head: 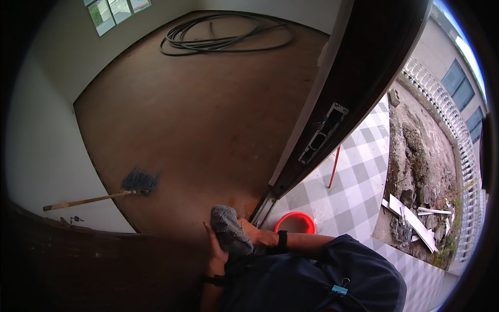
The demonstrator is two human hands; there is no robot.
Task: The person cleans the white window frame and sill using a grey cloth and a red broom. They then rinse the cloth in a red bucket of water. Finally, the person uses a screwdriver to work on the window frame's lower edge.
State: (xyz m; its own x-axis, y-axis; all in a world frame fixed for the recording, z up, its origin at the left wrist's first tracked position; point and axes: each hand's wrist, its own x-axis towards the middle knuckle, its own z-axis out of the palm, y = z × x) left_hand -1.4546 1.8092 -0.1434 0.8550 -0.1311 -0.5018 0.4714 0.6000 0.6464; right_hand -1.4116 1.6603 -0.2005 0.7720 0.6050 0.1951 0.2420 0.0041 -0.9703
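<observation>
A grey cloth [229, 228] is bunched up in front of my body, held between both hands. My left hand [216, 249] lies along its left side with the fingers stretched upward. From the other side, my right hand [251, 233] grips the cloth, which partly hides the fingers. Close to my left arm is the dark wooden door [117, 269], standing open. To my right rises the dark door frame [358, 70], with a metal strike plate [305, 156] in it. A red bucket [295, 214] stands on the tiles just past my right forearm.
On the brown room floor [187, 117] lies a large coil of dark hose or cable [218, 49]. A wooden-handled broom [97, 198] with dark bristles is by the left wall. Outside are a thin red stick [334, 167], checkered tiles [362, 156], white scrap strips [413, 224] and a balustrade [466, 163].
</observation>
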